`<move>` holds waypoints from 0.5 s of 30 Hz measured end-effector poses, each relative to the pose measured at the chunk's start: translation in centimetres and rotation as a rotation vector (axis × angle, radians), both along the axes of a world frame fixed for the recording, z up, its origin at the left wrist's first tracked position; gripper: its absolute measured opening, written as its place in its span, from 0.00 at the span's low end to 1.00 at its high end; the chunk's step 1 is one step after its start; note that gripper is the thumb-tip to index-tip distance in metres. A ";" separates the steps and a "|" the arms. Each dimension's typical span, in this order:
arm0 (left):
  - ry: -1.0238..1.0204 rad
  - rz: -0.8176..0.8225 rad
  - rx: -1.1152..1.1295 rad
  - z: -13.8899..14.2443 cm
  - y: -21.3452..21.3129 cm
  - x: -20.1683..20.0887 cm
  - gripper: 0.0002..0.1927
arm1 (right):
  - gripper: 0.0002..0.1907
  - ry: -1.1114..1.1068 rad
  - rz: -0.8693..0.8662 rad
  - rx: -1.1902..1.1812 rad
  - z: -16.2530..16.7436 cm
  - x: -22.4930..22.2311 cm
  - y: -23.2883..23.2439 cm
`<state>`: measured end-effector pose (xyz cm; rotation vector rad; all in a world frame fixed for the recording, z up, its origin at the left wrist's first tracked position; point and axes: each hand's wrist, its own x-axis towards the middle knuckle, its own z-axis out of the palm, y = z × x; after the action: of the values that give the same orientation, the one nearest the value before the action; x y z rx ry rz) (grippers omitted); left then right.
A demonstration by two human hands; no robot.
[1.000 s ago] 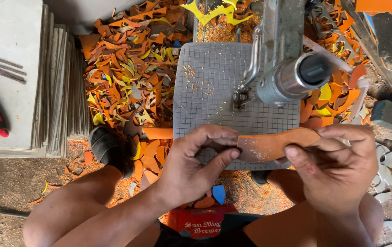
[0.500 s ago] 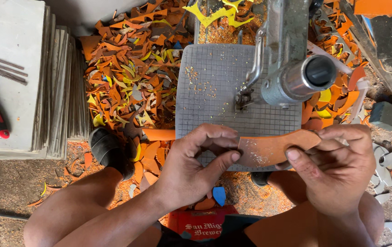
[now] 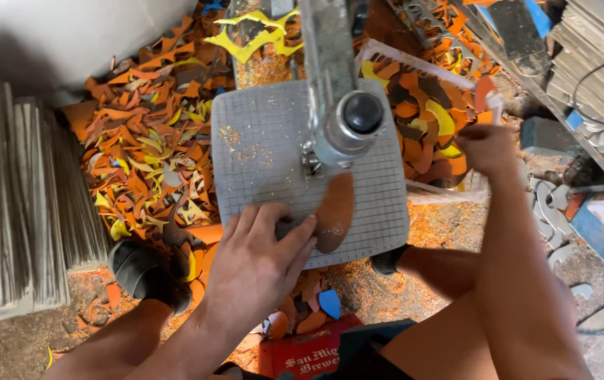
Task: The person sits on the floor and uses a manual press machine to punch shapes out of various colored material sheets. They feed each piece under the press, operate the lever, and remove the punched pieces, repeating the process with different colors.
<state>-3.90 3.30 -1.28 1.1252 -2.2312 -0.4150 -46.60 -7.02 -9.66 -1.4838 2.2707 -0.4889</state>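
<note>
The left hand (image 3: pixel 256 264) lay flat and open at about 6 o'clock on the grey grid table (image 3: pixel 260 134) of the saw machine (image 3: pixel 344 105). Its fingers (image 3: pixel 295 236) pressed down on the orange sole-shaped piece (image 3: pixel 335 211), gripping nothing, just holding it flat. The piece stood nearly straight up & down on the table, right below the round metal saw head, w/ its top end near the blade spot and its lower end by the table's front edge.

The right hand (image 3: pixel 488 148) was up at about 2 o'clock, well apart from the piece. It was closed like a fist over by the clear tray (image 3: pixel 414 63) full of orange and yellow cut shapes. Could not tell if it held anything inside.

A big heap of orange & yellow scraps (image 3: pixel 147 155) lay at 10 o'clock beside the table. Stacked grey sheets (image 3: pixel 27 204) stood at 9 o'clock. A black shoe (image 3: pixel 143 274) sat at 7 o'clock near the left arm. Orange dust covered the floor at 5 o'clock, and a red box (image 3: pixel 302 355) showed at 6 o'clock, at the bottom edge between the person's legs
</note>
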 end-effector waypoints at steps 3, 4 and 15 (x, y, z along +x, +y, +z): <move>0.025 -0.008 0.022 -0.2 0.4 0.1 0.15 | 0.22 -0.019 -0.153 0.110 -4.0 2.0 0.8; 0.032 -0.006 0.025 -0.3 0.3 0.0 0.15 | 0.26 -0.074 -0.297 0.171 -5.0 3.0 0.9; 0.124 -0.019 -0.047 -2.1 -0.1 0.5 0.16 | 0.24 0.073 -0.407 0.016 -6.8 5.5 -1.2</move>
<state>-3.37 3.15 -3.35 1.0272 -2.1340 -0.4260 -41.05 -8.19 -16.46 -1.0435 2.6385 -0.5345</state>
